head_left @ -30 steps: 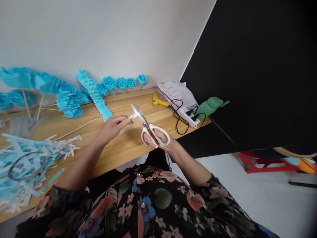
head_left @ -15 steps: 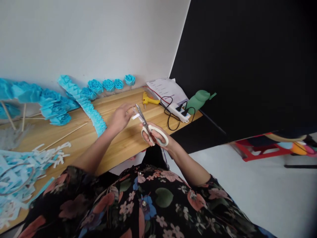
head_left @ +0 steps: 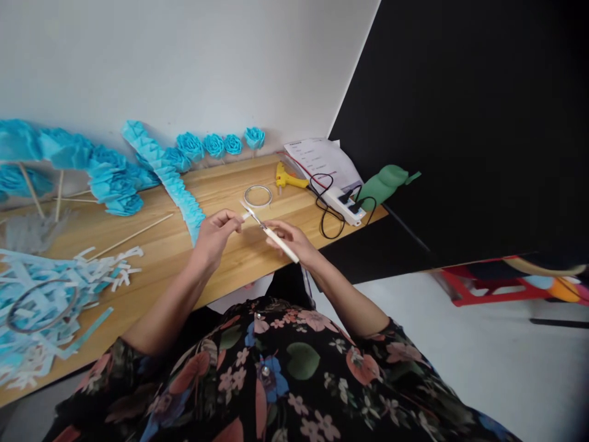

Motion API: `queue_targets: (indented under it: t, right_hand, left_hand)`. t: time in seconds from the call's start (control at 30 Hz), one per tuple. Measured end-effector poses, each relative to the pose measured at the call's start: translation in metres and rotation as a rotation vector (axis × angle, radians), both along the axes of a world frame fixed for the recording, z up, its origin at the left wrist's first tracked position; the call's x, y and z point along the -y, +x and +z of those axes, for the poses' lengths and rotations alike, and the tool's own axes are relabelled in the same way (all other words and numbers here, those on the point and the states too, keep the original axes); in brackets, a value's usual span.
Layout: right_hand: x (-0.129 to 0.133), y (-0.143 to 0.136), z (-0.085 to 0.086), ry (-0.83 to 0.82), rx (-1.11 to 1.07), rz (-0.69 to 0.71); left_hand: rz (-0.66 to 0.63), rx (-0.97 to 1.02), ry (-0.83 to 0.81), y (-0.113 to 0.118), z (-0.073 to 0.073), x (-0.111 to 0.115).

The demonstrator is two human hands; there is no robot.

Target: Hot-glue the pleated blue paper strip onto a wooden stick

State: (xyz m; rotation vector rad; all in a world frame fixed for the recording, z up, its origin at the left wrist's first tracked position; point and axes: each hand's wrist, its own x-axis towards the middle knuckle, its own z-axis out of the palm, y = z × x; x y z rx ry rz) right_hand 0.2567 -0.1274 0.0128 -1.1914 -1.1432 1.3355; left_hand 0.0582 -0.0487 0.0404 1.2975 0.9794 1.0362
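Observation:
My right hand (head_left: pixel 291 240) is closed around the cream handles of a pair of scissors (head_left: pixel 281 244), seen nearly edge-on. The blades point up and to the left, toward my left hand (head_left: pixel 221 232). Between the pinched thumb and fingers of that hand is a short white strip (head_left: pixel 246 216), its free end beside the blades. Whether the blades touch the strip I cannot tell. Just beyond the scissors, a thin ring-shaped roll of tape (head_left: pixel 258 187) lies flat on the wooden table (head_left: pixel 230 276).
Blue crepe-paper flowers (head_left: pixel 189 146) line the wall, with a pleated blue strip (head_left: pixel 172 184) nearby. Cut paper strips (head_left: pixel 50 307) heap at left beside a thin stick (head_left: pixel 133 236). At right are a yellow glue gun (head_left: pixel 289 177), a power strip (head_left: pixel 343 205), and a green object (head_left: pixel 384 183).
The tape roll now shows on the table, where none was visible before. My right hand has turned the scissors edge-on. My left hand has lowered, with fingers pinched on the white strip.

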Motion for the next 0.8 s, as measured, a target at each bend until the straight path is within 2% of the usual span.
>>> queue_targets:
  t: [0.1,0.17,0.23,0.3,0.4,0.47,0.53,0.6,0.8]
  right_hand:
    - [-0.019,0.014,0.000,0.055,0.367,-0.223]
    - [-0.032,0.028,0.007,0.067,0.644,-0.285]
    - [-0.043,0.038,0.017,0.077,0.990,-0.203]
    - [-0.048,0.038,0.031,0.129,1.201,-0.138]
    - [-0.048,0.017,0.049,0.283,1.160,-0.119]
    - [-0.049,-0.005,0.055,0.346,0.980,0.023]
    - [-0.053,-0.025,0.056,0.322,0.776,0.167]
    - [-0.060,-0.040,0.052,0.295,0.666,0.189]
    - [-0.075,-0.066,0.047,0.309,0.629,0.195]
  left_hand:
    - [0.056,-0.009,-0.013,-0.013,-0.008,0.001]
    - [0.070,-0.018,-0.005,-0.021,-0.011,0.003]
    - [0.066,-0.028,0.000,-0.029,-0.013,0.005]
    - [0.057,-0.044,0.010,-0.035,-0.015,0.006]
    - [0.044,-0.080,0.052,-0.044,-0.019,0.006]
    - [0.048,-0.100,0.075,-0.049,-0.021,0.006]
    - [0.055,-0.118,0.082,-0.053,-0.020,0.006]
    - [0.060,-0.135,0.078,-0.057,-0.019,0.005]
    - [0.075,-0.231,0.093,-0.077,-0.009,-0.002]
